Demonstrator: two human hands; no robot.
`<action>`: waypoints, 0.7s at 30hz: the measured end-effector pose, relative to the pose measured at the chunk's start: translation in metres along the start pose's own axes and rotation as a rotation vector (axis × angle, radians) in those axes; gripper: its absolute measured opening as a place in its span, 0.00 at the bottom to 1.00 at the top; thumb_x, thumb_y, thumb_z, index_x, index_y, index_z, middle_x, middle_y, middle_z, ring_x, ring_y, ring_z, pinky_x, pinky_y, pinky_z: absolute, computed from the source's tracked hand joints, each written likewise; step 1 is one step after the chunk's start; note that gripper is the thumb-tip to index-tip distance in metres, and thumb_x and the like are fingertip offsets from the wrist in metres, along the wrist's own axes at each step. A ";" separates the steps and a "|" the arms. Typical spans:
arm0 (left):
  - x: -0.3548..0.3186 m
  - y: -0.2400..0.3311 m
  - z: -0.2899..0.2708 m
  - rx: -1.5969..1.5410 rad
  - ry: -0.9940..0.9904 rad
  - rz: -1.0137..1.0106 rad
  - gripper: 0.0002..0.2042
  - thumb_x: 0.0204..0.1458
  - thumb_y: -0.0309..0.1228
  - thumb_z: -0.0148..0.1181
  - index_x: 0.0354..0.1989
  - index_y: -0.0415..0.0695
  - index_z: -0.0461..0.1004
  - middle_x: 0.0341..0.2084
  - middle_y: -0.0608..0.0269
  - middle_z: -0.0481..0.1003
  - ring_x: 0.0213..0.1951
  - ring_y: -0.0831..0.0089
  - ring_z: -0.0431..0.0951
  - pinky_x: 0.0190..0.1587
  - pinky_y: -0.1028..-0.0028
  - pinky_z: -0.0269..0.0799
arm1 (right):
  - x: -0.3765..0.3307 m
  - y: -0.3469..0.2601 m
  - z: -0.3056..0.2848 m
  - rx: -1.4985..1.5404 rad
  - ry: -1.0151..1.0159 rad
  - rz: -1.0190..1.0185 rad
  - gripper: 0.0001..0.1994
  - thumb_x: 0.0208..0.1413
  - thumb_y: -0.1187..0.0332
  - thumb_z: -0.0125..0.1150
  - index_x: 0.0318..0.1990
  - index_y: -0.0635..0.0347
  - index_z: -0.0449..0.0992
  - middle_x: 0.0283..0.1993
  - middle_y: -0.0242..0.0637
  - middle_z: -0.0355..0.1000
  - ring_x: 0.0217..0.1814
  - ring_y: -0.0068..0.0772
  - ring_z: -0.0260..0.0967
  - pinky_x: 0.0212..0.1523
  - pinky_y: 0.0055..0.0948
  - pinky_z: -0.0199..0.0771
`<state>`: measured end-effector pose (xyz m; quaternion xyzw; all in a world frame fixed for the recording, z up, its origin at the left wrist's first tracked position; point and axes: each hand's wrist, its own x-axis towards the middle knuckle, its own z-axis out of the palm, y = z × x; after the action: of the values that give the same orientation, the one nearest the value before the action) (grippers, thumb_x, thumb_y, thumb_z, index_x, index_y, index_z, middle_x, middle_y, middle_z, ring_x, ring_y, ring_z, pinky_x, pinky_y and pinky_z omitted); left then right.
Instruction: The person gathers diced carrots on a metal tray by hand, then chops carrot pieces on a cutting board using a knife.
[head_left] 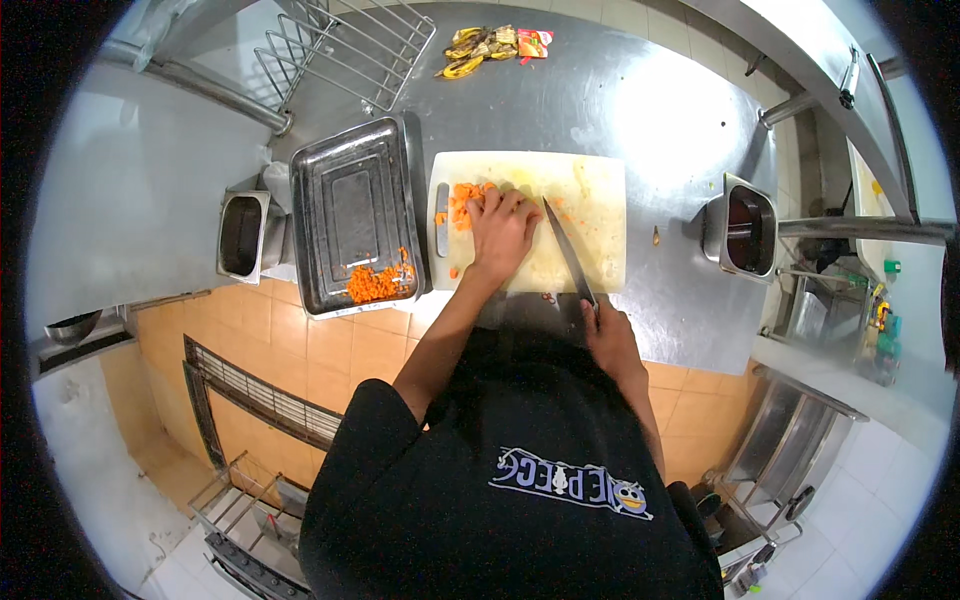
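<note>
A white cutting board (595,180) lies on the steel table in front of me. My left hand (503,235) presses down on its middle, fingers bent and close together; whatever lies under the fingertips is hidden. Diced carrot (460,206) is heaped beside that hand, toward the board's left end, and a few orange bits lie near the blade. My right hand (611,340) grips a kitchen knife (568,247) by its handle at the board's near edge. The blade points away from me and slants left, its tip just right of my left fingers.
Left of the board is a dark metal tray (348,215) with finely chopped carrot (375,284) in its near corner. Banana peels (482,48) and a red packet (535,43) lie at the back by a wire rack (345,45). Steel containers (243,235) (742,228) hang at both sides.
</note>
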<state>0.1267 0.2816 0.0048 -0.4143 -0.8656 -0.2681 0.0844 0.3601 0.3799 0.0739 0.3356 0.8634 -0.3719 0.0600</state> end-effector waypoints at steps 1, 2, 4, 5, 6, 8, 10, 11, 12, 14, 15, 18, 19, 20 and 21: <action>0.001 0.000 0.002 -0.001 0.001 -0.002 0.03 0.54 0.34 0.71 0.36 0.56 0.85 0.40 0.72 0.77 0.51 0.63 0.70 0.51 0.54 0.56 | 0.001 -0.001 -0.001 -0.013 -0.010 0.007 0.17 0.76 0.57 0.50 0.50 0.65 0.75 0.42 0.65 0.78 0.45 0.74 0.76 0.45 0.62 0.74; 0.001 0.000 0.003 -0.013 0.022 0.007 0.03 0.54 0.34 0.71 0.36 0.56 0.85 0.40 0.73 0.77 0.51 0.63 0.71 0.51 0.55 0.56 | 0.001 -0.003 -0.002 -0.025 -0.023 0.013 0.18 0.75 0.57 0.50 0.50 0.65 0.75 0.46 0.64 0.78 0.46 0.73 0.76 0.47 0.62 0.77; -0.001 0.000 0.004 -0.025 0.043 0.012 0.02 0.54 0.34 0.71 0.35 0.57 0.85 0.39 0.74 0.77 0.50 0.64 0.71 0.51 0.56 0.57 | 0.002 -0.006 -0.004 -0.044 -0.048 0.025 0.18 0.75 0.56 0.50 0.50 0.65 0.75 0.45 0.63 0.79 0.45 0.73 0.76 0.47 0.62 0.77; -0.001 0.001 0.005 -0.041 0.035 0.002 0.02 0.54 0.35 0.71 0.35 0.55 0.85 0.39 0.73 0.78 0.50 0.64 0.71 0.52 0.55 0.57 | 0.002 -0.006 -0.005 -0.062 -0.068 0.040 0.18 0.75 0.56 0.50 0.51 0.65 0.75 0.44 0.63 0.79 0.45 0.73 0.77 0.47 0.62 0.77; -0.001 0.002 0.005 -0.058 0.027 -0.008 0.03 0.55 0.35 0.71 0.34 0.54 0.86 0.39 0.72 0.78 0.50 0.64 0.70 0.53 0.54 0.56 | 0.003 -0.006 -0.004 -0.064 -0.069 0.041 0.18 0.75 0.56 0.50 0.51 0.65 0.75 0.44 0.63 0.79 0.45 0.73 0.77 0.47 0.62 0.77; -0.001 0.001 0.005 -0.061 0.023 -0.019 0.03 0.55 0.36 0.71 0.35 0.55 0.86 0.39 0.72 0.78 0.50 0.64 0.70 0.53 0.55 0.56 | 0.003 -0.007 -0.004 -0.077 -0.070 0.068 0.19 0.75 0.56 0.50 0.52 0.65 0.75 0.43 0.63 0.79 0.44 0.73 0.77 0.46 0.62 0.78; -0.001 0.001 0.005 -0.064 0.020 -0.030 0.03 0.54 0.36 0.71 0.35 0.55 0.87 0.39 0.73 0.79 0.51 0.64 0.71 0.53 0.55 0.56 | 0.002 -0.007 -0.003 -0.091 -0.050 0.040 0.19 0.75 0.56 0.50 0.51 0.65 0.75 0.41 0.63 0.79 0.43 0.73 0.77 0.45 0.62 0.78; -0.002 0.000 0.005 -0.069 0.030 -0.026 0.03 0.54 0.36 0.72 0.35 0.55 0.87 0.39 0.73 0.79 0.51 0.64 0.71 0.53 0.55 0.57 | 0.001 -0.009 -0.003 -0.104 -0.031 0.012 0.18 0.75 0.56 0.50 0.51 0.64 0.75 0.40 0.64 0.79 0.42 0.73 0.77 0.44 0.63 0.78; -0.002 -0.001 0.005 -0.073 0.040 -0.022 0.04 0.53 0.36 0.72 0.35 0.54 0.87 0.39 0.73 0.79 0.51 0.64 0.71 0.53 0.55 0.57 | 0.001 -0.010 -0.006 -0.105 -0.032 0.011 0.18 0.75 0.56 0.50 0.51 0.64 0.75 0.40 0.64 0.79 0.42 0.73 0.77 0.44 0.63 0.78; -0.002 -0.002 0.005 -0.070 0.047 -0.020 0.04 0.53 0.36 0.73 0.34 0.54 0.86 0.39 0.73 0.79 0.51 0.64 0.71 0.53 0.55 0.57 | 0.002 -0.013 -0.014 -0.148 -0.064 0.042 0.18 0.75 0.56 0.51 0.50 0.64 0.75 0.37 0.65 0.79 0.41 0.73 0.77 0.43 0.65 0.77; -0.001 -0.003 0.005 -0.067 0.054 -0.017 0.04 0.52 0.36 0.73 0.33 0.54 0.86 0.39 0.73 0.79 0.51 0.64 0.71 0.53 0.55 0.57 | 0.002 -0.012 -0.014 -0.148 -0.066 0.040 0.18 0.75 0.56 0.51 0.50 0.64 0.75 0.37 0.65 0.79 0.41 0.73 0.77 0.43 0.65 0.77; 0.000 0.000 0.001 -0.090 0.059 -0.025 0.04 0.52 0.36 0.73 0.33 0.53 0.85 0.39 0.73 0.79 0.51 0.64 0.71 0.53 0.55 0.57 | 0.001 -0.006 -0.011 -0.127 -0.023 0.030 0.17 0.75 0.56 0.51 0.50 0.63 0.75 0.35 0.65 0.79 0.40 0.74 0.77 0.42 0.65 0.77; 0.000 0.000 0.000 -0.090 0.059 -0.027 0.04 0.52 0.36 0.73 0.33 0.53 0.85 0.39 0.73 0.79 0.51 0.64 0.71 0.53 0.55 0.57 | 0.001 -0.002 -0.008 -0.112 -0.018 0.012 0.17 0.75 0.56 0.51 0.51 0.63 0.74 0.35 0.64 0.79 0.39 0.74 0.77 0.42 0.65 0.77; 0.001 -0.001 0.000 -0.087 0.050 -0.030 0.04 0.52 0.36 0.73 0.32 0.53 0.85 0.39 0.73 0.79 0.51 0.64 0.71 0.52 0.54 0.57 | 0.002 -0.001 -0.007 -0.097 -0.013 -0.006 0.16 0.75 0.56 0.51 0.52 0.63 0.73 0.35 0.64 0.79 0.39 0.74 0.77 0.42 0.65 0.78; 0.001 -0.001 0.000 -0.083 0.041 -0.033 0.04 0.52 0.36 0.73 0.32 0.53 0.85 0.39 0.73 0.78 0.51 0.65 0.71 0.52 0.54 0.56 | 0.002 0.000 -0.006 -0.097 -0.012 -0.007 0.16 0.75 0.56 0.51 0.52 0.63 0.73 0.35 0.64 0.79 0.39 0.74 0.77 0.42 0.65 0.78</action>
<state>0.1252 0.2822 0.0049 -0.3974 -0.8587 -0.3135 0.0805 0.3596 0.3848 0.0781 0.3271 0.8812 -0.3317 0.0803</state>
